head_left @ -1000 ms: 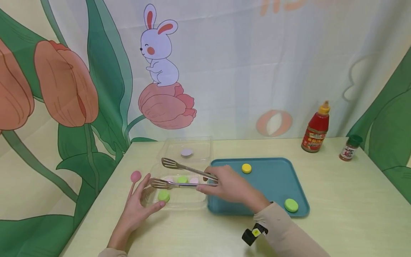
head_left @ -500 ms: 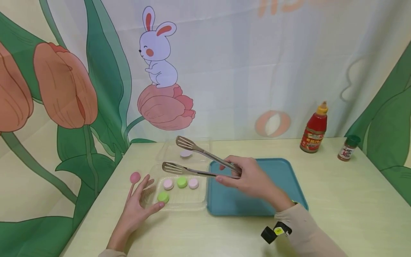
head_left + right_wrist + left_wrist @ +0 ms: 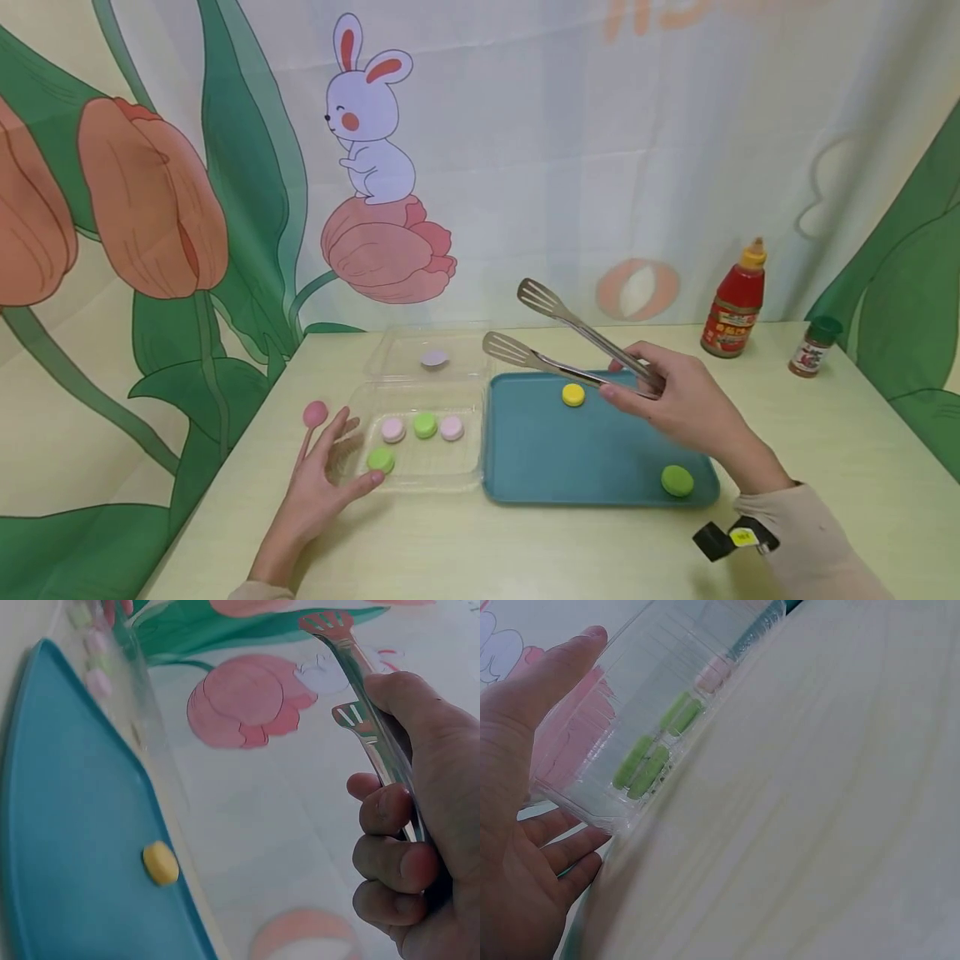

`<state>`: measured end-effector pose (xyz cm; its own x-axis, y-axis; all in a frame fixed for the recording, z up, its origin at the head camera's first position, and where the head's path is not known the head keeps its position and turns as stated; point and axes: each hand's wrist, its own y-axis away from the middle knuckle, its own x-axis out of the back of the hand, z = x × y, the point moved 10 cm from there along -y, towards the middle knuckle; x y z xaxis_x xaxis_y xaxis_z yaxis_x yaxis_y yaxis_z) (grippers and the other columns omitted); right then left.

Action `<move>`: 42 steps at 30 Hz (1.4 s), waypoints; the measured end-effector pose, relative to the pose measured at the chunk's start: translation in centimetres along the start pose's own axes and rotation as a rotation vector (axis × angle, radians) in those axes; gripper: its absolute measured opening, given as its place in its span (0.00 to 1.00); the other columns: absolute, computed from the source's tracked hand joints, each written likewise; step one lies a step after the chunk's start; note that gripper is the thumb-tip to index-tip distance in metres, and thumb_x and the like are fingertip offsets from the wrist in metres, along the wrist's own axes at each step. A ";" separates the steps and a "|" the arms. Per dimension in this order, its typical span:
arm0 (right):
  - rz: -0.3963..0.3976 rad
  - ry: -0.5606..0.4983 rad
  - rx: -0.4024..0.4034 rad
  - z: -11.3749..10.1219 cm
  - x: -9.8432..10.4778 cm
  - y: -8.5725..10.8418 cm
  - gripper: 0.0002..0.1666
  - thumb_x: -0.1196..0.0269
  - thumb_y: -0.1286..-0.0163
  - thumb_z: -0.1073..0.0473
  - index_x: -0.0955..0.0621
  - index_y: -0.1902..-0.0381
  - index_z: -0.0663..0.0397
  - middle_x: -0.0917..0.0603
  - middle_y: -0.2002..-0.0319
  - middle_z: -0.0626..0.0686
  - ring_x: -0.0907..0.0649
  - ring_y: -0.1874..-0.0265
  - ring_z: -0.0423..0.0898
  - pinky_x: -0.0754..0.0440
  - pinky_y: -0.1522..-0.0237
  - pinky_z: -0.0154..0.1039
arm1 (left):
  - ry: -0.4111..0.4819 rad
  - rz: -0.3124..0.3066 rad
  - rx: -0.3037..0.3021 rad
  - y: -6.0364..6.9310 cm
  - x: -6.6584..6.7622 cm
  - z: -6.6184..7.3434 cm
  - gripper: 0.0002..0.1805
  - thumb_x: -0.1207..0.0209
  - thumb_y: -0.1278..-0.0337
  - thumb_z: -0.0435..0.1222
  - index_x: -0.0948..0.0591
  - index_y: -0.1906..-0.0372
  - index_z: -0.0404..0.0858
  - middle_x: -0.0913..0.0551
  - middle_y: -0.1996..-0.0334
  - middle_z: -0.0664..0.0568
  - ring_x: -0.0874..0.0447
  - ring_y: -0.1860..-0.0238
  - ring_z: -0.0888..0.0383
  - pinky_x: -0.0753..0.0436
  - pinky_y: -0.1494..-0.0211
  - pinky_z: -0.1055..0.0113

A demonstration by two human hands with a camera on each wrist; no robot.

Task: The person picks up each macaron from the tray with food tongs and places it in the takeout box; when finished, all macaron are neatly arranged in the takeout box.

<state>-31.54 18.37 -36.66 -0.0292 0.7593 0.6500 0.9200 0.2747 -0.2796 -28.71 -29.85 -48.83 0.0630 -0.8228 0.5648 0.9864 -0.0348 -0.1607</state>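
Observation:
My right hand (image 3: 686, 404) grips metal tongs (image 3: 570, 367) by the handles above the teal tray (image 3: 555, 467); their slotted tips stand apart with nothing between them. On the tray sit a yellow macaron (image 3: 573, 395) at the back and a green one (image 3: 677, 481) at the front right. My left hand (image 3: 318, 492) rests at the left side of the clear plastic box (image 3: 442, 477), thumb and fingers spread around its corner, as the left wrist view shows too. Inside the box are two pink macarons (image 3: 452, 428) and two green ones (image 3: 424, 425).
Behind the box lies its clear lid (image 3: 390, 358) with a small pale round piece (image 3: 434, 358). A pink spoon-like thing (image 3: 315, 414) lies left of my left hand. A red sauce bottle (image 3: 733, 304) and a green-capped jar (image 3: 815, 346) stand at the back right.
My right hand has moved right with the tongs, from over the box to above the tray, uncovering the macarons in the box. The left hand has stayed put.

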 end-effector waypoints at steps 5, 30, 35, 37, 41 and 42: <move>-0.006 0.041 -0.052 2.8 0.8 1.1 0.25 0.24 0.26 0.38 0.17 0.44 0.46 0.29 0.77 0.48 0.29 0.79 0.45 0.31 0.77 0.39 | 0.004 -0.002 -0.004 0.0 0.0 -0.1 0.64 0.17 0.41 0.46 0.46 0.08 0.44 0.30 0.16 0.41 0.31 0.17 0.38 0.49 0.15 0.24; -0.254 0.259 -0.182 10.8 -1.4 2.5 0.41 0.31 0.21 0.32 0.19 0.32 0.62 0.16 0.58 0.52 0.19 0.59 0.49 0.20 0.63 0.43 | -0.013 -0.008 0.019 -0.1 -0.1 -0.3 0.65 0.17 0.41 0.47 0.47 0.08 0.45 0.31 0.15 0.42 0.32 0.16 0.38 0.50 0.14 0.25; -0.271 0.336 -0.164 11.0 -1.6 2.6 0.46 0.33 0.22 0.29 0.19 0.31 0.65 0.12 0.51 0.56 0.17 0.55 0.52 0.13 0.53 0.54 | -0.024 -0.003 0.020 -0.1 -0.1 -0.4 0.65 0.17 0.41 0.49 0.46 0.08 0.45 0.31 0.15 0.43 0.31 0.16 0.39 0.49 0.14 0.25; -0.271 0.350 -0.160 11.0 -1.6 2.6 0.47 0.33 0.22 0.29 0.19 0.30 0.66 0.11 0.47 0.60 0.16 0.53 0.53 0.12 0.49 0.60 | -0.022 -0.003 0.015 -0.1 -0.1 -0.4 0.65 0.17 0.41 0.49 0.46 0.08 0.45 0.30 0.15 0.43 0.31 0.16 0.39 0.49 0.14 0.25; -0.275 0.356 -0.155 10.9 -1.7 2.6 0.46 0.33 0.22 0.29 0.18 0.31 0.67 0.11 0.46 0.61 0.15 0.53 0.53 0.12 0.47 0.62 | -0.011 -0.003 0.003 -0.1 0.0 -0.3 0.64 0.17 0.41 0.47 0.46 0.08 0.44 0.30 0.16 0.42 0.30 0.17 0.39 0.49 0.14 0.25; -0.276 0.355 -0.153 10.9 -1.7 2.6 0.46 0.33 0.21 0.29 0.18 0.31 0.66 0.11 0.46 0.60 0.15 0.53 0.53 0.12 0.48 0.61 | -0.006 -0.005 0.002 -0.1 0.0 -0.3 0.64 0.17 0.41 0.46 0.46 0.08 0.44 0.30 0.16 0.42 0.30 0.17 0.38 0.49 0.14 0.25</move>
<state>-33.39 24.16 -46.17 -0.1702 0.4141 0.8942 0.9444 0.3275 0.0281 -28.80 -30.00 -49.07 0.0593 -0.8192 0.5704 0.9869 -0.0375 -0.1566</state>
